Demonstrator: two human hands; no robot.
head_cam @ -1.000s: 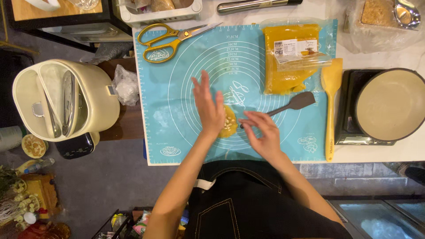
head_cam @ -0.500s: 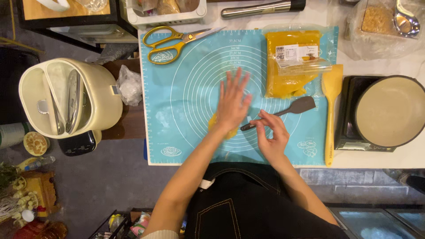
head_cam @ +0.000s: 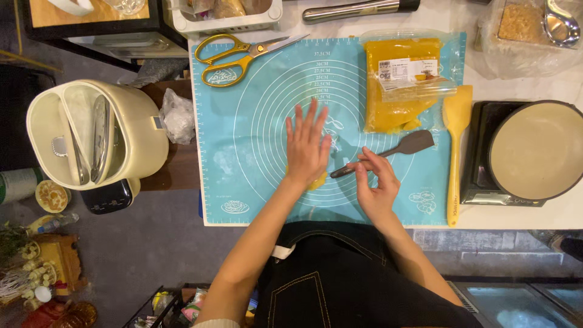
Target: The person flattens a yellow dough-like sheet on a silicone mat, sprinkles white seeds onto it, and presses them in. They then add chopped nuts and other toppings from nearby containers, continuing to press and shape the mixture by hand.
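My left hand (head_cam: 308, 146) lies flat, fingers spread, on a piece of yellow dough (head_cam: 317, 180) that peeks out under the palm's heel, on a turquoise silicone mat (head_cam: 243, 133). My right hand (head_cam: 375, 185) rests just right of it and pinches the handle of a small dark grey spatula (head_cam: 401, 149), whose blade points up to the right. Most of the dough is hidden by the left hand.
A clear bag of yellow filling (head_cam: 401, 82) and a yellow spatula (head_cam: 454, 146) lie on the mat's right part, yellow-handled scissors (head_cam: 234, 58) at its top left. A cream pan (head_cam: 537, 152) sits on a black cooktop at right. A cream appliance (head_cam: 91, 133) stands at left.
The left hand has slid up the mat over the dough, from palm-edge contact to lying flat. The right hand took hold of the grey spatula handle and shifted slightly right.
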